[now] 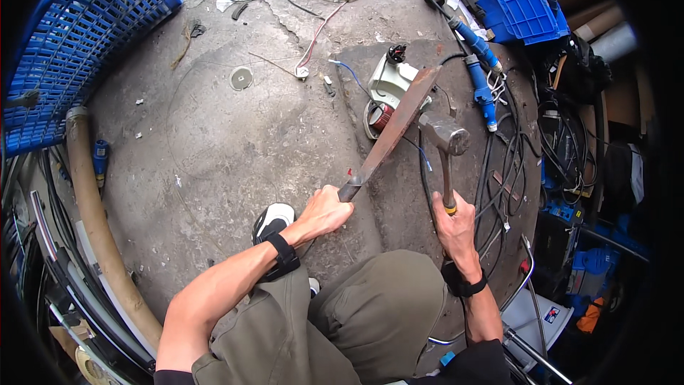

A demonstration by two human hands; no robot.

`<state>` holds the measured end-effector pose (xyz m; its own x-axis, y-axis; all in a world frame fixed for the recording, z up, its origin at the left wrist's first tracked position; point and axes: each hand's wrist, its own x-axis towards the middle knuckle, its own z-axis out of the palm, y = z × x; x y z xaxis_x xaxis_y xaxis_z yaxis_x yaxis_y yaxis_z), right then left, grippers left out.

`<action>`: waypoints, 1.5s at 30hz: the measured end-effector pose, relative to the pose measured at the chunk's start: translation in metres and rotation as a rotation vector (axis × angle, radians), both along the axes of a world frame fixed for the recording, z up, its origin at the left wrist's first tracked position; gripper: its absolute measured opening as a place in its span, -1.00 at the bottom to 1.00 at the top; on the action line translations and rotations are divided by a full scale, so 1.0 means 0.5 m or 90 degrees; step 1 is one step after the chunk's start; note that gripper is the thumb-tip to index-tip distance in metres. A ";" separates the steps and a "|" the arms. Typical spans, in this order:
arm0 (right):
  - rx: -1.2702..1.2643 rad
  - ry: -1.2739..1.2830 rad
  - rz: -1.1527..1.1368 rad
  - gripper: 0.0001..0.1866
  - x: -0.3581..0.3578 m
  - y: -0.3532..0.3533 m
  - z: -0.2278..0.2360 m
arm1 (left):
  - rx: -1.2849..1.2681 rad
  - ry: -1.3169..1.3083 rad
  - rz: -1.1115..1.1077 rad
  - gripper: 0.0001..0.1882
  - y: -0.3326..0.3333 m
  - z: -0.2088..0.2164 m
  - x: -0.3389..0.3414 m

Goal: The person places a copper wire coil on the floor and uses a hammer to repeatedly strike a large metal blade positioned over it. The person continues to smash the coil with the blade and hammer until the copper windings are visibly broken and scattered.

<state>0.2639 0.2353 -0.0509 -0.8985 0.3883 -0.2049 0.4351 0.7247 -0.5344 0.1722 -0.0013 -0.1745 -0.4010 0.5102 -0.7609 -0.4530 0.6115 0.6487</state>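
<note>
My left hand (328,210) is closed round the dark, tube-like handle of a long, rusty machete (399,121), its blade slanting up and away to the right. The blade passes over a pale green motor housing (388,80) and hides part of it; whether they touch I cannot tell. A reddish-brown copper winding (380,115) shows in a ring at the housing's near end. My right hand (456,224) grips the handle of a hammer (445,134), whose heavy steel head is raised just right of the blade. Black bands circle both my wrists.
Black cables (502,164) tangle on the floor at right, near blue industrial connectors (481,93). A blue crate (92,21) stands far left, and another blue crate (516,0) lies far right. A long cardboard tube (107,235) runs along the left. A round grey disc (241,78) lies ahead.
</note>
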 end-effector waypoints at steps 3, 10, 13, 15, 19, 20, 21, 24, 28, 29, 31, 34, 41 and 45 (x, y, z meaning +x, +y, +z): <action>0.037 0.045 0.003 -0.70 -0.020 0.010 0.044 | 0.008 -0.002 -0.001 -0.73 0.002 0.006 -0.002; -0.125 0.323 -0.070 -0.71 -0.094 -0.002 0.190 | -0.011 -0.004 0.004 -0.73 -0.004 -0.008 0.002; 0.003 0.289 -0.036 -0.71 -0.053 -0.003 0.085 | -0.010 -0.001 -0.007 -0.74 -0.006 -0.005 -0.001; 0.049 0.027 0.032 -0.76 -0.025 0.011 0.003 | -0.003 -0.016 -0.008 -0.69 -0.002 -0.015 0.006; -0.004 -0.026 0.036 -0.70 0.011 0.002 -0.042 | 0.022 0.061 0.011 -0.68 -0.013 -0.027 0.009; -0.003 -0.021 0.026 -0.70 -0.007 0.004 -0.041 | 0.016 0.028 0.025 -0.69 -0.007 -0.011 -0.016; -0.003 -0.008 0.020 -0.69 -0.001 0.002 -0.035 | 0.006 0.021 0.011 -0.72 -0.003 -0.008 -0.009; 0.009 0.031 0.026 -0.67 0.002 0.000 -0.006 | -0.010 -0.001 -0.006 -0.73 0.001 -0.004 -0.006; 0.076 0.100 0.064 -0.66 -0.047 0.017 0.088 | 0.003 0.051 0.025 -0.72 -0.005 -0.033 0.005; 0.089 0.186 0.067 -0.68 -0.064 0.008 0.120 | -0.003 0.048 0.029 -0.72 -0.008 -0.037 0.008; -0.010 0.273 0.010 -0.80 -0.079 -0.004 0.179 | -0.009 0.041 0.035 -0.72 -0.006 -0.035 0.005; 0.124 0.253 0.026 -0.84 -0.023 0.028 0.113 | -0.004 0.018 0.018 -0.72 -0.004 -0.019 0.000; 0.020 -0.044 0.061 -0.68 0.017 0.007 -0.048 | 0.062 0.089 0.036 -0.68 -0.001 -0.054 0.019; 0.021 -0.020 0.056 -0.64 0.007 0.002 -0.026 | 0.004 0.034 0.039 -0.70 0.009 -0.041 -0.002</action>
<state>0.2672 0.2364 -0.0637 -0.9226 0.3157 -0.2215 0.3854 0.7772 -0.4974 0.1712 0.0034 -0.1948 -0.4716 0.4885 -0.7341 -0.4545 0.5788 0.6771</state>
